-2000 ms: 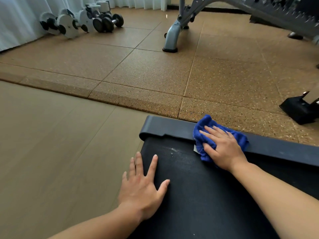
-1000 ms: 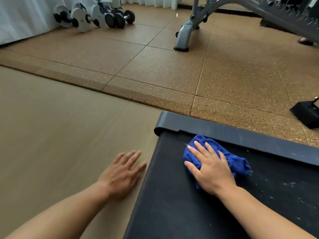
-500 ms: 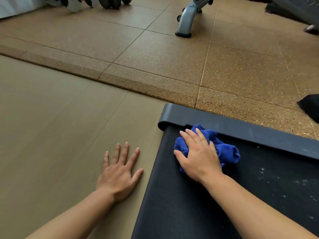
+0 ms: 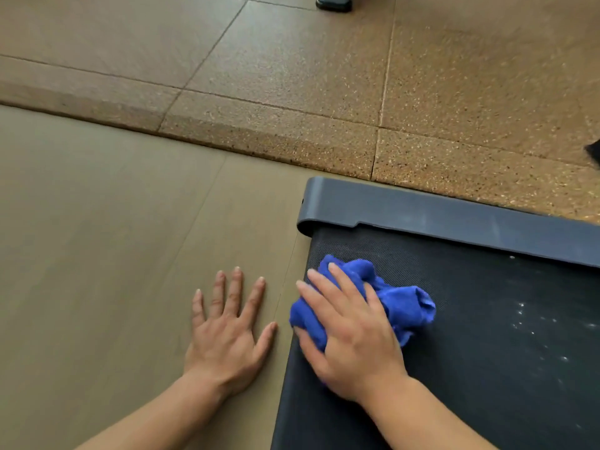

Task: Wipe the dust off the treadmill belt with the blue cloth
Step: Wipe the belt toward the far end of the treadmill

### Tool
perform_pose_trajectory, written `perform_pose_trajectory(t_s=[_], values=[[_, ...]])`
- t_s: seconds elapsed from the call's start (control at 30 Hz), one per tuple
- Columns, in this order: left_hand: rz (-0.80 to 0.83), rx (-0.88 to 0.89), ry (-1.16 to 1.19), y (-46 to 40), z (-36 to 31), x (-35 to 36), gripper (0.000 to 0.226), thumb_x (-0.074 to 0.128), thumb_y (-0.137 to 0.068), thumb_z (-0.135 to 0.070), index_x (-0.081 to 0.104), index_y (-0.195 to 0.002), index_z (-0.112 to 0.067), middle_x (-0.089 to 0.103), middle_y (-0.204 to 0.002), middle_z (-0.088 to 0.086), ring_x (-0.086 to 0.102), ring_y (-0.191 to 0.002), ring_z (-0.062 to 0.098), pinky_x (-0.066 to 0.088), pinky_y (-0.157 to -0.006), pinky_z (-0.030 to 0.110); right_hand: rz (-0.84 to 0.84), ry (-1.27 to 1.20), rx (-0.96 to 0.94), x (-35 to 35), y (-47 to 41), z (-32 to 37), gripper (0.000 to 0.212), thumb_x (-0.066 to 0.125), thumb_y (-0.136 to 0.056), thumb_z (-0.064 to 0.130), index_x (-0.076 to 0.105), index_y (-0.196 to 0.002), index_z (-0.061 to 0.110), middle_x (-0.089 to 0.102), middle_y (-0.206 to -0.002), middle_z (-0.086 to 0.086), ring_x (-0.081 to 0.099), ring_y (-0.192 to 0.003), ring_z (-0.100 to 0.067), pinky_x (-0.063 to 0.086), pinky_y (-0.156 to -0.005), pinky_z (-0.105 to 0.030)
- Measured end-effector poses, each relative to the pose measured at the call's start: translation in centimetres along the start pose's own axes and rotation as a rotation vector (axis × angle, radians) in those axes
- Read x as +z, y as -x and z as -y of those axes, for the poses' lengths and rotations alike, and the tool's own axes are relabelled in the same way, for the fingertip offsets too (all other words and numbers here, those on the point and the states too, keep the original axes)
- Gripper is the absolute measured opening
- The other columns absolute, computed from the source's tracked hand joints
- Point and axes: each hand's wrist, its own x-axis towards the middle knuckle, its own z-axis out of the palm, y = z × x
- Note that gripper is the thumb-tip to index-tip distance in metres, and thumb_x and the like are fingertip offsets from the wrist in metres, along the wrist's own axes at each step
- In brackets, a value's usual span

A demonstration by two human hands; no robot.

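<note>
Head view: right hand (image 4: 354, 339) presses the bunched blue cloth (image 4: 399, 303) onto the treadmill belt (image 4: 487, 368), thumb seemingly tucked around it; left hand (image 4: 227, 332) lies flat, fingers spread, on the floor (image 4: 113, 238).

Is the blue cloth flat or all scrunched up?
Scrunched up: the cloth bulges in lumpy folds under the right hand on the belt.

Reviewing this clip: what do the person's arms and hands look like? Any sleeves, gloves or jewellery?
Both forearms are bare as far as the frame shows; no sleeve edge is in view. The left hand and right hand wear no gloves, and no rings, watch or bracelet show on fingers or wrists. Fingernails are short and unpainted. No markings are visible.
</note>
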Motion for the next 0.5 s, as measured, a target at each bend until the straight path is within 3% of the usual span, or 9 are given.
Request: perform_pose_trajectory(t_s=[0.1,0.27,0.5], values=[[0.015,0.014,0.016,-0.1,0.2,0.1,0.079,0.036,-0.090,-0.068,0.031,-0.159,-0.030,0.022,-0.167,0.012,0.017,-0.155,0.037,0.018,-0.119,0.065,0.035,0.075,0.204,0.7,-6.6,-1.4,0.057,0.046,-0.089,0.058,0.059,-0.138,0.032,0.053,-0.149,0.009,0.034,-0.149,-0.021,0.037,-0.110,-0.060],[0.008,-0.012,0.018,0.0,-0.1,0.0,0.079,0.024,-0.092,-0.071,0.011,-0.162,-0.037,0.004,-0.170,0.007,-0.002,-0.157,0.032,0.005,-0.123,0.061,0.140,0.072,0.169,0.5,-7.1,-2.1,0.060,0.041,-0.088,0.064,0.053,-0.141,0.037,0.044,-0.155,0.012,0.022,-0.153,-0.020,0.026,-0.114,-0.059],[0.107,-0.047,0.003,-0.1,-0.6,-1.5,0.081,0.004,-0.086,-0.073,-0.015,-0.158,-0.042,-0.020,-0.169,0.004,-0.023,-0.154,0.028,-0.009,-0.122,0.057,0.039,0.118,0.207,0.6,-5.0,0.3,0.049,0.055,-0.080,0.052,0.065,-0.123,0.031,0.057,-0.143,0.006,0.039,-0.146,-0.026,0.038,-0.105,-0.058]])
